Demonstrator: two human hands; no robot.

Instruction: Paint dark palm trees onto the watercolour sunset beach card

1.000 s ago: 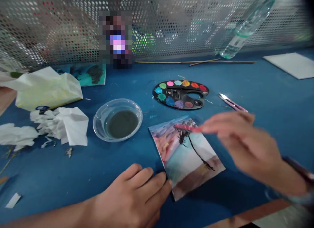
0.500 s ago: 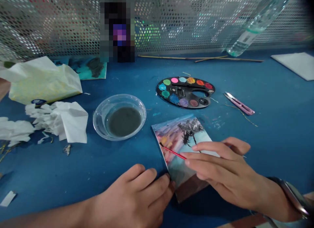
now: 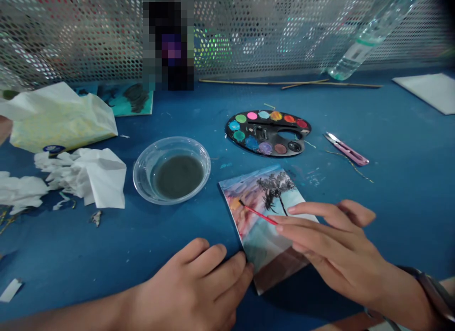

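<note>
- Blue tabletop (image 3: 398, 212): rectangular painted card (image 3: 261, 238), long axis pointing away.
- Right hand (image 3: 332, 243) pinches thin red paintbrush (image 3: 258, 213), tip over the card.
- Left hand (image 3: 188, 288), fingers together, touches card's near-left edge.

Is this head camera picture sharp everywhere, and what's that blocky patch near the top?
In the head view, the painted card looks sharp, the plastic bottle at top right is soft and out of focus, and a pixelated block hides whatever stands before the perforated metal screen.
</note>
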